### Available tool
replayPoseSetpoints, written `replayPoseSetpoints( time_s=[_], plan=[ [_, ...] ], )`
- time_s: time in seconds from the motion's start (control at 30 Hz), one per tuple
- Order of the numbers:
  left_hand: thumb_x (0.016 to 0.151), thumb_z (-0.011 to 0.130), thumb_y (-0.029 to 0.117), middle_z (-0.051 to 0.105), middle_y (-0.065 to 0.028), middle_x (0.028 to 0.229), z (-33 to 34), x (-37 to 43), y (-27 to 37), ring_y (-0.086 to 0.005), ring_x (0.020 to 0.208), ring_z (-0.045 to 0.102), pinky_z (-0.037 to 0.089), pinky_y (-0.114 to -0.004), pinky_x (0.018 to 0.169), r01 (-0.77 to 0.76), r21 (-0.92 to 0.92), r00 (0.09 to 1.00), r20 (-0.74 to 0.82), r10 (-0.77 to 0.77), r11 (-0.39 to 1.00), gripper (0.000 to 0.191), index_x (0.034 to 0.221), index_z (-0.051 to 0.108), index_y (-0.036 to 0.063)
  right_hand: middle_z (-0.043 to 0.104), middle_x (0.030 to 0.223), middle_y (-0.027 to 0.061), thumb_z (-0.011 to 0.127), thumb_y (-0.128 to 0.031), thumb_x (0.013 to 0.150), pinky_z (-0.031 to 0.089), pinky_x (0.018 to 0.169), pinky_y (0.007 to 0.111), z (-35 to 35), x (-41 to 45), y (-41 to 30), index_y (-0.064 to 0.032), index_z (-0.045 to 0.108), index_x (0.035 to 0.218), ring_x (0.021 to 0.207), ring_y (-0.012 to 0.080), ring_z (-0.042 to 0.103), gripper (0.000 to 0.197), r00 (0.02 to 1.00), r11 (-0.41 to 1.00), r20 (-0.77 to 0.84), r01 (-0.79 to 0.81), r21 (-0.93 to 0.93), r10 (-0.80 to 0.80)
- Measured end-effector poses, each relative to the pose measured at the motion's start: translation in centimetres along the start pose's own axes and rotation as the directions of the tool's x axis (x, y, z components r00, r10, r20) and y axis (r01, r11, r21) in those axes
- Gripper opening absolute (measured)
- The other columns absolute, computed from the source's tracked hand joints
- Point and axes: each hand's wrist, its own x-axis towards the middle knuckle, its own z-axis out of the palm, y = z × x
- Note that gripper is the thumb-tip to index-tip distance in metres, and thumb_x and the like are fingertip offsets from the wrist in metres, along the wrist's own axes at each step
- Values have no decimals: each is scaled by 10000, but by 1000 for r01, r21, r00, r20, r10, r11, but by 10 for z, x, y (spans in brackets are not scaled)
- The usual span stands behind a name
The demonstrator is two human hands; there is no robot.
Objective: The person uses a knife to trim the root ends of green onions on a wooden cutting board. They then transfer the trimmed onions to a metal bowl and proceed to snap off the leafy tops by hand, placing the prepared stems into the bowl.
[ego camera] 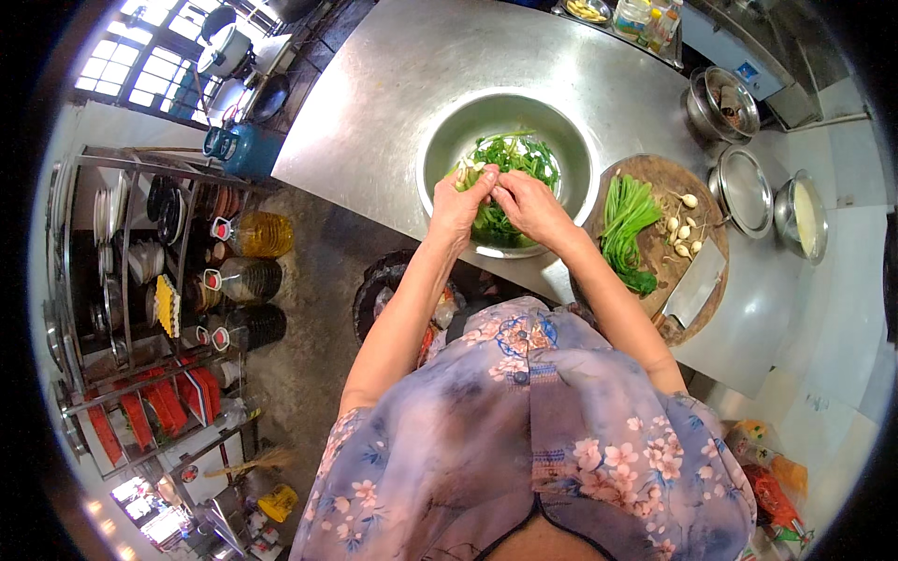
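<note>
My left hand grips a small bunch of leafy greens with pale stem ends, held above a wide stainless steel basin. The fingertips of my right hand meet those of the left; what lies between them is hidden. Loose leafy greens lie in the basin beneath both hands. To the right, a round wooden chopping board bears a bundle of green stems, several small white bulbs and a cleaver.
Metal bowls stand along the right side of the steel table. Jars and bottles sit on a tray at the far edge. Below the table is a dark bin. A dish rack and oil jugs are at left.
</note>
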Motion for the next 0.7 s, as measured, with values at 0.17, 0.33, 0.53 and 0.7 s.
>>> replayPoseSetpoints(
  time_s=[0.17,0.33,0.53,0.7],
  plan=[
    [893,596,113,644,-101,1026,8,-2,16,-138,836,595,482,-258,728,-8,-211,1000,21,13,977,221,1056,611,-36,547,935,157,588,-391,865,415,784,389,13,-1,15,-1,568,1002,917,303,546,414,997,975,-45,65,212,-57],
    [890,600,138,632,-111,1069,0,5,20,-163,933,582,466,-303,822,32,-318,999,14,-29,947,223,1049,614,-18,583,945,184,568,-437,859,355,840,430,39,3,17,-21,581,1037,928,344,535,452,996,982,-8,92,167,-92],
    [837,677,205,596,-104,1172,-12,-10,5,-187,1060,539,400,-343,962,-7,-250,995,94,32,968,355,1115,572,10,624,879,193,524,-370,877,356,810,455,33,6,2,-43,625,938,873,356,574,348,991,995,91,93,32,-96],
    [907,594,204,600,-137,1160,-17,-7,0,-178,1052,557,447,-320,898,-9,-218,999,50,20,976,303,1137,533,17,625,934,181,594,-346,820,365,824,445,39,6,6,-10,586,1043,942,325,571,404,966,970,216,182,-163,-145]
  ],
)
